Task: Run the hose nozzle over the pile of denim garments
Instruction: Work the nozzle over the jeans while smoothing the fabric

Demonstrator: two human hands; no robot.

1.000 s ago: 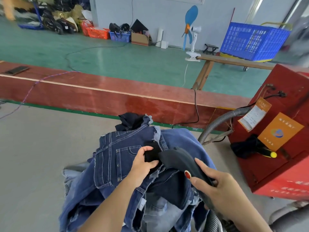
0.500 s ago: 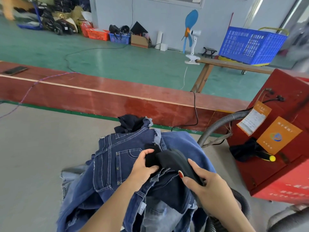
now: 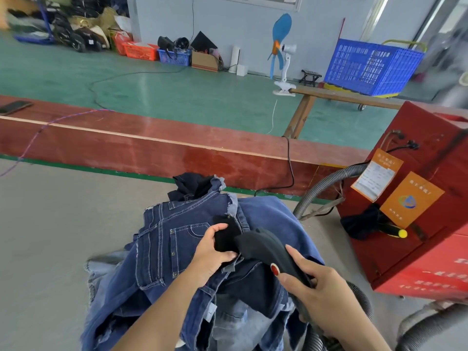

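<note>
My right hand grips the smooth black hose nozzle, its tip on the rumpled, stitched denim pile lying on the grey table. My left hand pinches black fabric.

Nozzle tip behind left hand

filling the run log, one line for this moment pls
right hand: grips hose nozzle | left hand: holds black cloth on denim pile | nozzle tip at cloth
</note>
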